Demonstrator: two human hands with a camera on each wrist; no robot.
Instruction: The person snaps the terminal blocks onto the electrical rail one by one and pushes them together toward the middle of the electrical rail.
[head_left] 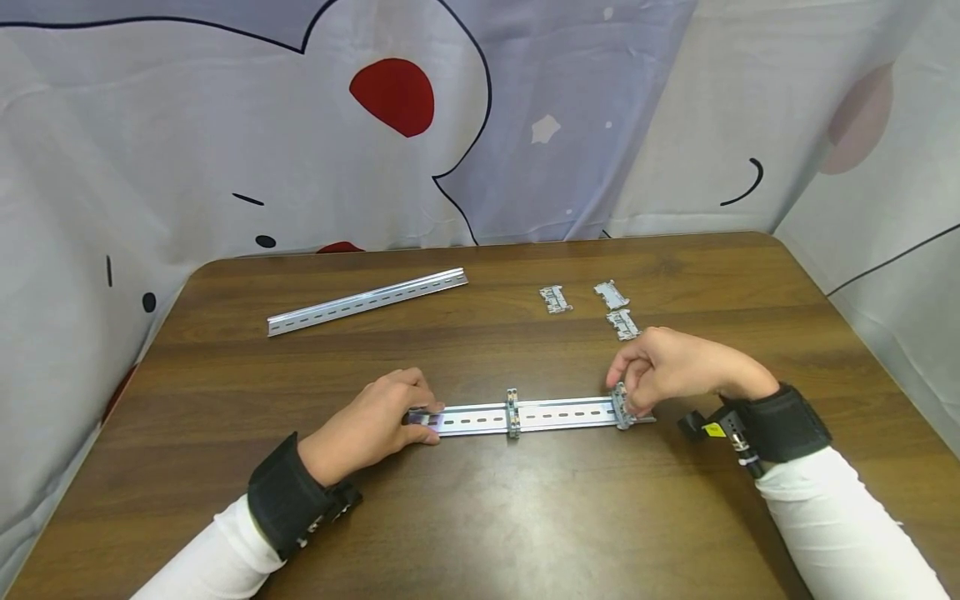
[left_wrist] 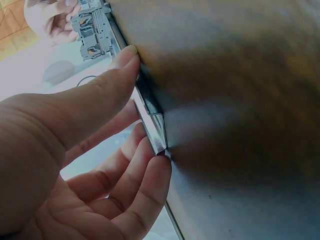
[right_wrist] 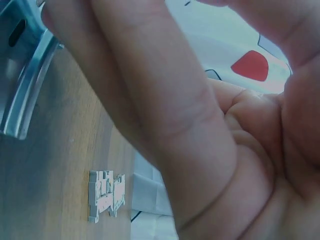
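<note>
At the table [head_left: 480,525], metal rail [head_left: 566,414] gripped in my left hand [head_left: 381,417], its bent end [left_wrist: 158,142] plain from the left wrist, covered from the head, other end's block [head_left: 620,408] pinched in my right hand [head_left: 675,365]

Two metal rails [head_left: 367,302]; five terminal blocks [head_left: 555,299]; two hands [head_left: 375,423]; two wristbands [head_left: 283,496].

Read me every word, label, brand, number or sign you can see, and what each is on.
No words, brands or numbers can be read.
Yellow tag by the right wrist's black band: any print is too small to read.
Held metal rail and grey pieces: no legible markings.
</note>
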